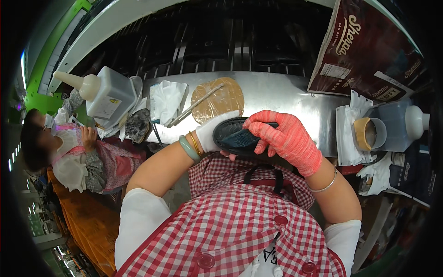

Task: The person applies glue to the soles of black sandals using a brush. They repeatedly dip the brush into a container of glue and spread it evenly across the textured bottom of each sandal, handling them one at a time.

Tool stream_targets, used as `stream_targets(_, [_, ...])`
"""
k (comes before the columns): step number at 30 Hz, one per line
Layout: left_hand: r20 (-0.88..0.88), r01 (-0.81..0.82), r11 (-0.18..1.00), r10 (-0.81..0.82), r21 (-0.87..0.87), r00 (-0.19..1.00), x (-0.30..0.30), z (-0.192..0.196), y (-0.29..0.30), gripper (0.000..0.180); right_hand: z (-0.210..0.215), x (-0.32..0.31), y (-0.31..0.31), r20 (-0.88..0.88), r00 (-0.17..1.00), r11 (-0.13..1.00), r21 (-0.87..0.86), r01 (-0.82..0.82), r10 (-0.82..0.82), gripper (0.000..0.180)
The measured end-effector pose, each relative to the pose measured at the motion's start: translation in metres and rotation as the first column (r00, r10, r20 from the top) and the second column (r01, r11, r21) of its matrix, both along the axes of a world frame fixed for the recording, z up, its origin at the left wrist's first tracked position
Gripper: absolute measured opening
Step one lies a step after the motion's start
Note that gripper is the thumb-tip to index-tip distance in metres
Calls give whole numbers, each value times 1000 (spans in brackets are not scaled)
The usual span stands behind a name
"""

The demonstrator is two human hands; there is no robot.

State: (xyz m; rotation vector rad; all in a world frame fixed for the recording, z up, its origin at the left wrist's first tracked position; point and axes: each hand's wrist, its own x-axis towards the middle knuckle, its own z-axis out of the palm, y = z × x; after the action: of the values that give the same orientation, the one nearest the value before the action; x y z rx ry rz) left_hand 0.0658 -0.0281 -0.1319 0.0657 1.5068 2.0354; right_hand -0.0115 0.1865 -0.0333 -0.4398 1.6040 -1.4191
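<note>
In front of my waist I hold a black, shoe-shaped piece [232,137] with a ribbed rim and a glossy bluish-dark inner face; whether it is a whole shoe or only a sole I cannot tell. My left hand [208,133], in a white glove, is closed around its left end from below, most fingers hidden behind it. From the right, my right hand [288,138], in a pinkish-red knitted glove, grips its other end with bent fingers over the rim. Beyond them on the metal bench lies a tan round pad [230,99] with a thin stick [198,105] across it.
White cloth [167,99], a dark crumpled lump [137,125] and a large nozzle bottle [110,94] stand at left. At right are a clear bottle [392,127], a small cup [371,133] and a maroon box [364,51]. A co-worker [87,152] sits at left.
</note>
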Motion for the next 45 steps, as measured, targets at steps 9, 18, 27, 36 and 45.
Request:
stream_targets(9, [400,-30,999,34,-17,916,-16,1,-13,49,-16,-17,8,18,1000,1000,22,-15,14,33])
stream_targets(18, [592,-114,972,-30,205,806,-32,-10,-22,49,-17,-34,22,7,998,995,74,-60,60,29])
stream_targets(27, [307,-24,998,41,-57,951,-33,-1,-30,37,-16,-49,43,-76,992,990,104,-96,104,28])
stream_targets(36, [223,-165,957,219,-238,950,-35,19,-8,50,-25,-49,89,-63,998,987,163,-10,21,26])
stream_targets(45, [648,-289,938,98,194,755,-21,13,1,43,0,-15,112,-113,982,982,-126,139,-154,17])
